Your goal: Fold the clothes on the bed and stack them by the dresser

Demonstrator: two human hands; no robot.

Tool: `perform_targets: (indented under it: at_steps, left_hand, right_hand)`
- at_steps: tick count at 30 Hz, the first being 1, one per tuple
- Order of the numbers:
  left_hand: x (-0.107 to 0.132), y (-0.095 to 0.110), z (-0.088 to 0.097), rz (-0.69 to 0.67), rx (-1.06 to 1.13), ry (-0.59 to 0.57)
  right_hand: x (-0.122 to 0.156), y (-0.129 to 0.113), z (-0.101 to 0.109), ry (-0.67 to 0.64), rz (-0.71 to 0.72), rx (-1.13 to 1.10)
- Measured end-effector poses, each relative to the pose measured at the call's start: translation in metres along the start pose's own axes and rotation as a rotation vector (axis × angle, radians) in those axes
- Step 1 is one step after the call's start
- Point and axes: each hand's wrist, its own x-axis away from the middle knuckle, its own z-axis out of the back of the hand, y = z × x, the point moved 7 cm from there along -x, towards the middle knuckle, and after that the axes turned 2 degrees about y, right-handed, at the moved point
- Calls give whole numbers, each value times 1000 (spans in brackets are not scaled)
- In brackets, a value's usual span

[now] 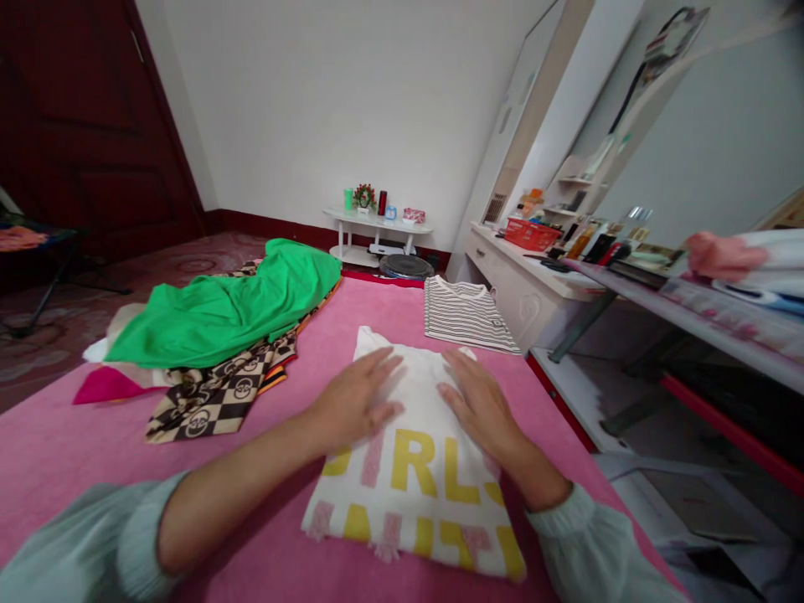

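A white shirt [418,519] with yellow letters and pink tassels lies folded on the pink bed cover [370,306] in front of me. My left hand [361,394] rests on its upper left part, fingers spread. Over the upper right part lies my right hand [481,402], its fingers stretched out too. Neither hand grips the cloth. Beyond it, to the right, a striped shirt [468,314] lies folded flat near the bed's edge. On the left is a loose heap with a green garment [232,306] on top and a brown checked garment [217,398] under it.
A dressing table [521,272] with a red basket [531,234] and several bottles stands along the right. Nearer on that side is a grey shelf [703,322] with things on it. A low white table [377,221] stands at the far wall. A folding stool [47,251] is far left.
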Motion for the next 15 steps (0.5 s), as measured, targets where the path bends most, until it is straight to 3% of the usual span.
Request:
perform_targets:
  at_steps: [3,5,8,12,15]
  left_hand:
    - [32,14,-24,-42,-91,-206]
    - [43,12,-28,-16,-113,-242]
    - [49,6,-14,56,-77,-166]
    - [64,-4,22,274,36,56]
    - [85,-11,26,484,214,8]
  right_hand:
    - [13,8,-31,-240,-34,42]
    - [13,15,-38,-320,-71,79]
    - [-1,6,-29,-343,-91,189]
    - [-21,-41,-7,-251,-73,329]
    - [-29,-79,-9,-224,-90,266]
